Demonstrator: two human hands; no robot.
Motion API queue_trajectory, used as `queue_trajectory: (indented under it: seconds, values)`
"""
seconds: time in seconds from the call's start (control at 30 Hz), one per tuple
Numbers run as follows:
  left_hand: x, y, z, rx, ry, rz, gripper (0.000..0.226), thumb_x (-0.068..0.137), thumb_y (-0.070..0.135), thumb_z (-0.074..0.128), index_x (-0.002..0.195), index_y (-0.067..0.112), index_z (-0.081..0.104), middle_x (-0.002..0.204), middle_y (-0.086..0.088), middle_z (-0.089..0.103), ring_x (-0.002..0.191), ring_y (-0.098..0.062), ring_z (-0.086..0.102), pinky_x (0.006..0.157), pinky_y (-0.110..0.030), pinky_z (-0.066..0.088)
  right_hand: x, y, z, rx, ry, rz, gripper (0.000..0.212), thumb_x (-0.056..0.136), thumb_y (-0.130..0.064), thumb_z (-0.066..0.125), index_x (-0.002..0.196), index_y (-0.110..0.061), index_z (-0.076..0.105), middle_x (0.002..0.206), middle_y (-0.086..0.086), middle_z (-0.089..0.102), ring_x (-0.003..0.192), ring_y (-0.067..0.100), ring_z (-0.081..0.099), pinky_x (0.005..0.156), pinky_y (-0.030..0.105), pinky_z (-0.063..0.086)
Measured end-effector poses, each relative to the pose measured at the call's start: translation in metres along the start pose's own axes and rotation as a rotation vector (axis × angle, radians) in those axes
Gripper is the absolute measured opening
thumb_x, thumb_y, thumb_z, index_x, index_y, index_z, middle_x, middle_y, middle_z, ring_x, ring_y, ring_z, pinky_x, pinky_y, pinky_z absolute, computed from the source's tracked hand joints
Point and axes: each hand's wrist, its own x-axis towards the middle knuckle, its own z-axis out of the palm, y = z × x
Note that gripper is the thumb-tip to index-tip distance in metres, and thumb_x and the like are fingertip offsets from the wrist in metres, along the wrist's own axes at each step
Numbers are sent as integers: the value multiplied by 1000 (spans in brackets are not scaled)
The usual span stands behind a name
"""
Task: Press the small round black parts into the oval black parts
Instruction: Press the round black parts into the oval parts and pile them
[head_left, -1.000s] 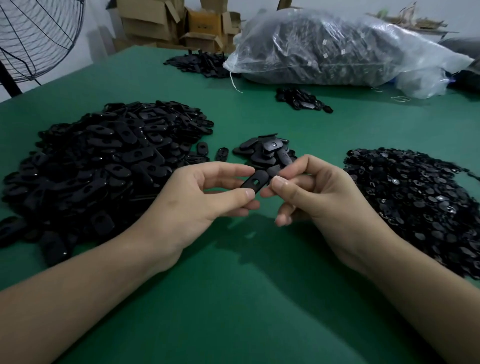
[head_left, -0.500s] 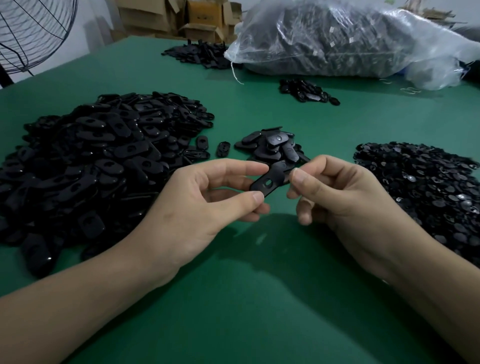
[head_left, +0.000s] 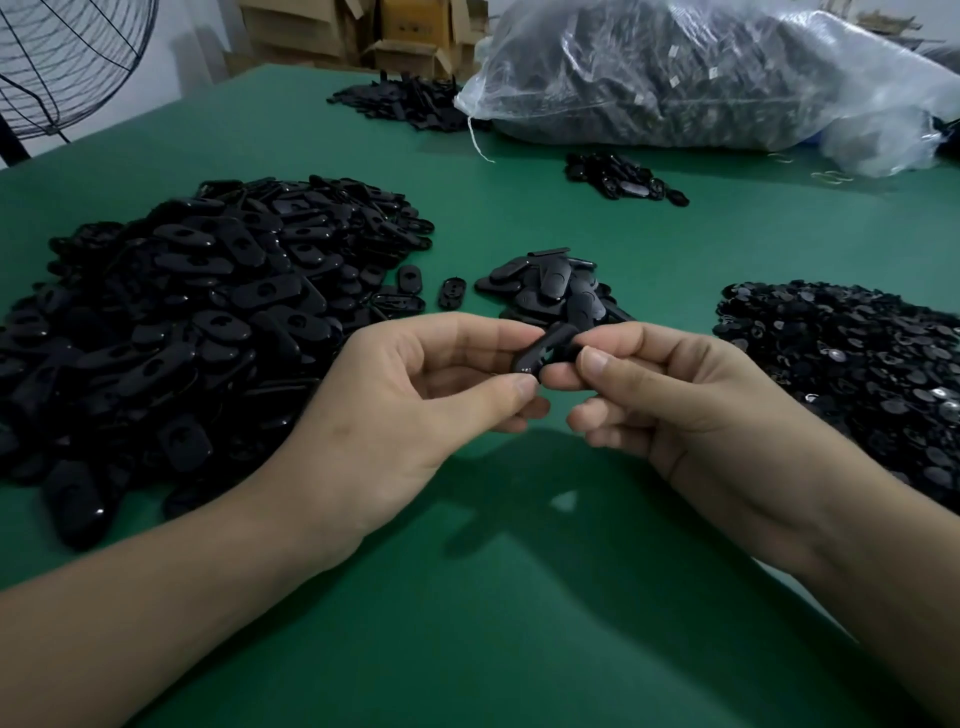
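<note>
While raised above the green desk (head_left: 519, 623), pinching one oval black part (head_left: 540, 351) at frame centre: left hand (head_left: 415, 410) on its lower end, right hand (head_left: 685, 410) on its upper end, fingers curled.

A green-topped table (head_left: 519, 649) fills the dim room, wire fan (head_left: 67, 67) left, cardboard boxes (head_left: 405, 36) behind.

An assembly workshop is shown. Heaps of black parts (head_left: 208, 312) are spread on a green desk (head_left: 519, 623); a bulk bag (head_left: 701, 78) and cartons (head_left: 405, 31) are stored behind.
</note>
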Motion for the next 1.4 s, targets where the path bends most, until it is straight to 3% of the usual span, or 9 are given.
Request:
queue_trajectory:
  seconds: [0.4,0.73,1.1,1.27,1.4]
  values:
    - [1,2,2,-140,28,-75,30,65,24,80,93,14,82,92,-9,80,83,-15,78,73,-18,58,-1,-2,0,38,2,37,23,67,-22,78,89,-14,77,90,9,78,62,10,71,61,21,57]
    - [1,3,2,-169,39,-133,33,66,26,80,94,9,82,86,-10,79,78,-13,76,72,-18,58,-1,0,1,-14,20,-13,20,65,-24,79,84,-17,80,80,4,74,56,9,63,61,20,55]
    - [1,0,1,-95,29,-104,31,70,25,80,94,8,82,84,-10,80,77,-13,77,69,-18,58,-3,-1,2,-370,128,-247,25,69,-30,79,84,-9,77,78,9,75,56,18,65,67,26,57]
    - [0,-2,0,-32,16,-97,26,74,23,78,97,10,82,90,-7,81,79,-16,78,69,-19,59,-2,0,3,-440,125,-269,17,72,-26,79,82,-12,77,74,6,74,55,17,65,60,22,54]
    - [0,-3,-1,-5,5,-103,24,78,21,76,99,10,81,91,-6,81,82,-16,78,68,-19,58,-5,-2,5,-656,161,-345,6,80,-23,82,81,-21,77,69,-1,72,56,14,67,57,24,53]
